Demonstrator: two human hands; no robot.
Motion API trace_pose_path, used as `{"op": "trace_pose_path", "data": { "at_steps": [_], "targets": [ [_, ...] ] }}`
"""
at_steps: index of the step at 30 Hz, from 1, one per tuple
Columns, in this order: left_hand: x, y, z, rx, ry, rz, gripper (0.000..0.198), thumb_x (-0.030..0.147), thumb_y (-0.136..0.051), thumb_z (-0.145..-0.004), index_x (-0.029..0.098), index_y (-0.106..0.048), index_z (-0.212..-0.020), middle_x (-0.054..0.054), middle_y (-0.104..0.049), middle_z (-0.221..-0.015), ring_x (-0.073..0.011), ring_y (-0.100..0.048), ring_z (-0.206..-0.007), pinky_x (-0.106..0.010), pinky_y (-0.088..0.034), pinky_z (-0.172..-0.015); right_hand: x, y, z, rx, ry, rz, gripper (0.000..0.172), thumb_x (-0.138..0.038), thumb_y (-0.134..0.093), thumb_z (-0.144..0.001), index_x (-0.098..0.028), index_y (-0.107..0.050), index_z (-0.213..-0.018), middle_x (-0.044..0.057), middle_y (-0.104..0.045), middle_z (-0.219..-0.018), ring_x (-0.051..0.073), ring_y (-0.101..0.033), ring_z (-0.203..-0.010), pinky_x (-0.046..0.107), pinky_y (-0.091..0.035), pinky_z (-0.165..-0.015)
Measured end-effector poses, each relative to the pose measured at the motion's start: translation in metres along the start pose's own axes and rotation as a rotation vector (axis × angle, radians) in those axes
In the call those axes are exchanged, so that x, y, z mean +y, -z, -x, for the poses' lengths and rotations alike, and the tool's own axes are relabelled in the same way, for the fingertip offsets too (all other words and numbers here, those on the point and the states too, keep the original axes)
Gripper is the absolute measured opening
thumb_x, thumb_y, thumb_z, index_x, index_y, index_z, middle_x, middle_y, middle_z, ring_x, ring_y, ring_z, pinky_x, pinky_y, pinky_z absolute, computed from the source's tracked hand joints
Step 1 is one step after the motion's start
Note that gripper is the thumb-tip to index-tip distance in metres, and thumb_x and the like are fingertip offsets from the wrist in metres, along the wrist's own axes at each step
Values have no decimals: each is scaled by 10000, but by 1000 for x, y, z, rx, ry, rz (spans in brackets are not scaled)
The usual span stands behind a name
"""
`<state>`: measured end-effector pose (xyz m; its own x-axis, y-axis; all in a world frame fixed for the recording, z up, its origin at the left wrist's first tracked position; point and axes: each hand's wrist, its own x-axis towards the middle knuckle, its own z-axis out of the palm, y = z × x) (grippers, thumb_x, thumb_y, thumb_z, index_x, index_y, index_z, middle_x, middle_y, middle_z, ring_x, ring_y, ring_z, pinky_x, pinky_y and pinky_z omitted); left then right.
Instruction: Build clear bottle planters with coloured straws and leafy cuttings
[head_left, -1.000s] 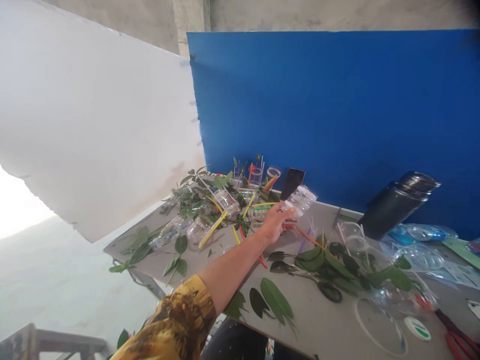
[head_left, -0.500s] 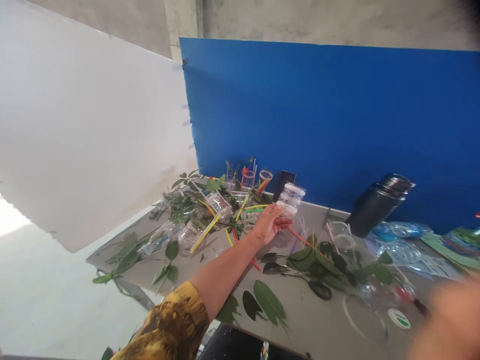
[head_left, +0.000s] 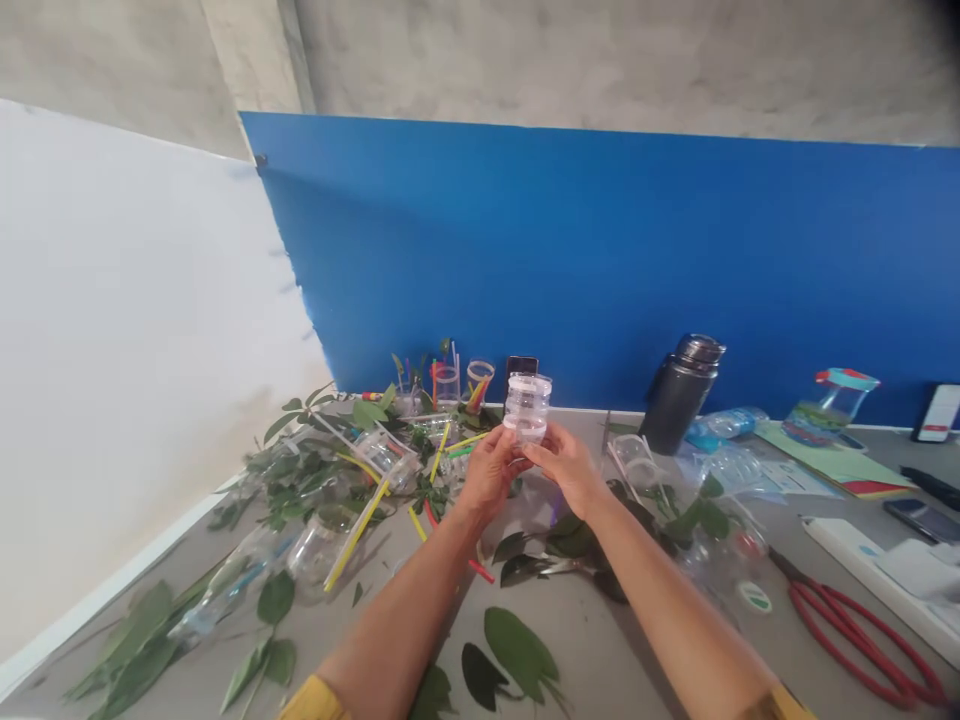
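A clear plastic cup [head_left: 528,402], which looks like the cut-off base of a bottle with white bands around it, is held upright above the table. My left hand [head_left: 491,467] grips its lower left side, fingers closed. From the right, my right hand [head_left: 566,462] closes on the lower part of the same cup. Behind it a dark phone [head_left: 522,365] leans against the blue board. Below my right wrist lie scissors [head_left: 559,565] among green leaves, and a red straw [head_left: 480,571] rests beside my left forearm.
Leaves, straws and cut bottles crowd the left, including a yellow straw [head_left: 357,535]. A black flask [head_left: 681,393] stands at the back right. Red-handled shears [head_left: 862,635], a white power strip [head_left: 877,580] and a water-filled container [head_left: 827,405] are on the right. A blue board [head_left: 600,250] closes off the back.
My right hand has come in from the lower right and taken hold of the cup alongside my left. The cup went from tilted to upright. The view has turned rightward.
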<state>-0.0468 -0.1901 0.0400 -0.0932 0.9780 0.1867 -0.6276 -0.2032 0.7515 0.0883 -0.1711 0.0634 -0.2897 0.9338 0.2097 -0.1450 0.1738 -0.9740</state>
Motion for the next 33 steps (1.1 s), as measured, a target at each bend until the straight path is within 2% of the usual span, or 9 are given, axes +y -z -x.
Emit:
{"op": "trace_pose_path", "data": {
  "at_steps": [6,8,11,18,25,28,33],
  "targets": [
    [4,1,2,-30,24,-192,490,537,-830,-772,150,-749,-1061,-101,-745,-1040,-167,-678,-856,-257,-546,-724,23,2,-6,30,48,-183,530,-420,-931,-627,-221,-732,-1076,75,-786,-1101,292,-708,-1049,401,-589,-846],
    [4,0,3,0,8,-217,487,505,-813,-782,172,-724,-1126,-92,-736,-1078,-179,-681,-889,-265,-548,-726,31,4,-5,63,57,-223,525,-386,-939,-621,-224,-717,-1068,68,-786,-1083,281,-711,-1036,398,-589,-848],
    [3,-1,3,83,-63,-262,504,433,-825,-752,207,-671,-1175,-67,-730,-1086,-198,-687,-945,-282,-552,-754,39,3,-4,113,49,-267,545,-339,-947,-592,-227,-693,-1061,55,-787,-1052,265,-719,-997,389,-581,-849],
    [6,-2,3,148,-264,-492,285,402,-741,-826,191,-707,-1014,-53,-759,-925,-187,-695,-856,-303,-548,-796,35,-4,-1,150,-3,-426,548,-367,-940,-578,-222,-680,-1039,51,-795,-1004,256,-734,-926,407,-560,-899],
    [14,-9,9,246,-473,-850,108,284,-699,-856,207,-772,-875,-40,-765,-905,-180,-686,-812,-294,-538,-766,41,1,-1,139,4,-284,543,-383,-927,-601,-222,-690,-1062,59,-788,-1030,272,-727,-968,398,-554,-885],
    [15,-12,12,233,-539,-901,105,260,-684,-864,207,-774,-857,-43,-768,-895,-185,-692,-826,-295,-540,-771,43,2,-1,187,20,-228,519,-369,-917,-605,-229,-672,-1041,48,-780,-1028,273,-715,-994,392,-550,-885],
    [14,-12,12,214,-562,-924,98,259,-689,-866,210,-770,-845,-43,-771,-870,-190,-698,-804,-311,-549,-788,44,3,0,187,46,-196,513,-357,-903,-627,-237,-649,-1056,47,-767,-1068,278,-705,-1028,385,-548,-876]
  ]
}}
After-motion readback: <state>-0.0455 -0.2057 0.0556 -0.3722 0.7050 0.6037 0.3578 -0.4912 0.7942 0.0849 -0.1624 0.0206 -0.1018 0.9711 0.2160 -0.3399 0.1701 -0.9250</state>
